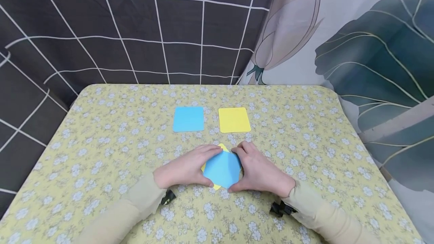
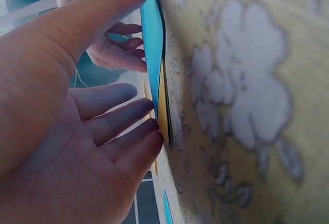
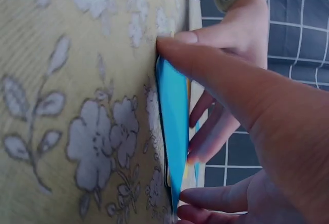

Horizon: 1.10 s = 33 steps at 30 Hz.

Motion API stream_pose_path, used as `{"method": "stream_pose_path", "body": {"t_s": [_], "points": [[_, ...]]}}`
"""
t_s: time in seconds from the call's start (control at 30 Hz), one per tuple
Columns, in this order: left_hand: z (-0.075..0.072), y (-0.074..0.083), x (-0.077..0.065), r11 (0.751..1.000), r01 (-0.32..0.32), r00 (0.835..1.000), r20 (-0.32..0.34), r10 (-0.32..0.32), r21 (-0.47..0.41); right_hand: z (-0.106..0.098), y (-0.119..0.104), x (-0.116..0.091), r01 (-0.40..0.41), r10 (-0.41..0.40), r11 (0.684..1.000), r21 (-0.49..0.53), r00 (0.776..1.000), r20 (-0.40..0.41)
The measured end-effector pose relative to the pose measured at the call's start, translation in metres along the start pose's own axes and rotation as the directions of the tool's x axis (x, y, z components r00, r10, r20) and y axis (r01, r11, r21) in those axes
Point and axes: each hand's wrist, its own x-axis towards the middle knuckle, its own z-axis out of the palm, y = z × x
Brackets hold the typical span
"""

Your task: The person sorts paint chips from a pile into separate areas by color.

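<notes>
- Since the left hand [image 1: 188,165] and the right hand [image 1: 259,166] both grasp the upper blue square card [image 1: 222,170] by its edges, thumbs near and fingers far, any turn is best shared evenly.
- It sits at the near middle of the flowered surface [image 1: 101,142], over a lower yellow square card [image 1: 223,147] whose corners peek out at the far, left and near sides; the two look askew.
- If their edges are to match, a small rotation with the fingertips steadying the yellow one should serve.
- Light pressure seems wise: both look thin, and squeezing could bow the blue one.
- Better to stay clear of the far blue square card [image 1: 188,119] and far yellow square card [image 1: 234,120], lying apart, side by side, beyond the fingers.
</notes>
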Motion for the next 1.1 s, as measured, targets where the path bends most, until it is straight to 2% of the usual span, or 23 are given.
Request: {"method": "stream_pose_path", "body": {"t_s": [0.77,0.9,1.1], "points": [[-0.008,0.007,0.000,1.000,-0.011,1.000,0.016,0.011,0.018,0.000,-0.001,0.001,-0.004,0.004,0.999,0.054,1.000,0.013],[-0.008,0.004,-0.001,1.000,-0.009,1.000,-0.008,0.009,0.023,-0.002,-0.001,0.006,0.020,-0.020,0.998,0.053,1.000,0.001],[-0.016,-0.007,-0.001,0.999,0.037,0.996,-0.079,-0.034,0.039,-0.009,-0.001,0.025,0.060,-0.058,0.996,0.064,0.998,-0.035]]}}
